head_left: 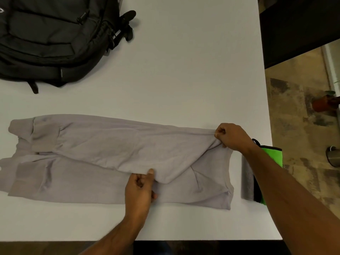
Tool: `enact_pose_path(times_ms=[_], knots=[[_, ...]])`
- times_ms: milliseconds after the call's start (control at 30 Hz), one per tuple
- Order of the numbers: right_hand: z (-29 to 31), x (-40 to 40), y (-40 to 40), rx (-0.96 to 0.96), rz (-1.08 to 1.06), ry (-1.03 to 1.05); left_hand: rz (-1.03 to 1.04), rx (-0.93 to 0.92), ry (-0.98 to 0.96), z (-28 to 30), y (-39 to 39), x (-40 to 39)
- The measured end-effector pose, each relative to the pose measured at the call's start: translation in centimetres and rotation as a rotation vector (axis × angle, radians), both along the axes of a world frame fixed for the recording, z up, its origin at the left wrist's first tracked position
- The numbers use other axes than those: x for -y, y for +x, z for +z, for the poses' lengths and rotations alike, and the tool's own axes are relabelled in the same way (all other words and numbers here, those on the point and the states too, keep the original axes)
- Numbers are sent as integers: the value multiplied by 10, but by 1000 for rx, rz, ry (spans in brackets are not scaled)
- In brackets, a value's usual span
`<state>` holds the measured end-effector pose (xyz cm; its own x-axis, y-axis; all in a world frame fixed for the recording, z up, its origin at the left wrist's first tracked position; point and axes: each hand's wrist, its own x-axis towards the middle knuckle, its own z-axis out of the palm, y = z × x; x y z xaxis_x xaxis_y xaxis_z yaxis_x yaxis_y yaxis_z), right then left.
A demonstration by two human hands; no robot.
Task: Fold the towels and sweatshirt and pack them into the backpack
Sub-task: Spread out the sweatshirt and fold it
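Grey fleece is what I have in both hands: the sweatshirt (114, 159) lies stretched lengthwise across the white table (184, 70), and I am part-way through folding its far half over the near one. My right hand (232, 137) is clamped on the bunched corner of the upper layer, fingers curled tight around the cloth, while my left hand (141, 188) pinches the loose folded edge between thumb and fingers, lifted slightly off the layer beneath. Away from my left grip, toward the far left end, the cuffs and sleeve sit unevenly, one above the other. Just beyond my right wrist, by the table's edge, lies a stack of folded towels (257, 173), grey with green showing. Well off, across the table from both grips, the black backpack (49, 37) rests flat, and I cannot tell whether it is unzipped. My worry is the slack between my two hands: if I pull unevenly the upper layer will skew and the sleeves will bunch inside, and a hard tug rightward could nudge the towels off the edge.
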<state>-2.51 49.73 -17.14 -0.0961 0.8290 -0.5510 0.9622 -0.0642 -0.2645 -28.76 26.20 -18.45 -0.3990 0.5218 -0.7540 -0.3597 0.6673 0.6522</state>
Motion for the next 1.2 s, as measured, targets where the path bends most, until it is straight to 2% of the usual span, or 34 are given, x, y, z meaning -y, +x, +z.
enact_pose_path(times_ms=[100,200,267,400,533,633,767,967,1067,1200], knots=[[3,-2,-12,74,87,110,121,-37,-38,-1,-9,4],[1,-1,-31,-31,164,155,267,-11,-41,0,-18,-5],[-2,0,-46,-78,241,109,322,-34,-38,-2,-24,-11],[-14,5,-68,-91,322,21,302,-132,18,-11,-35,-16],[-21,4,-73,-130,184,87,259,-95,17,-10,-46,-12],[-21,4,-74,-80,223,25,219,-113,-26,-11,-53,-3],[-19,4,-82,-45,239,22,96,-352,91,3,-74,-1],[-22,23,-106,-35,259,180,-10,-916,211,-9,-182,-53],[-29,35,-115,-54,285,271,-235,-1125,85,-20,-240,-73],[-34,41,-122,-74,246,323,-500,-1217,-96,-16,-284,-80]])
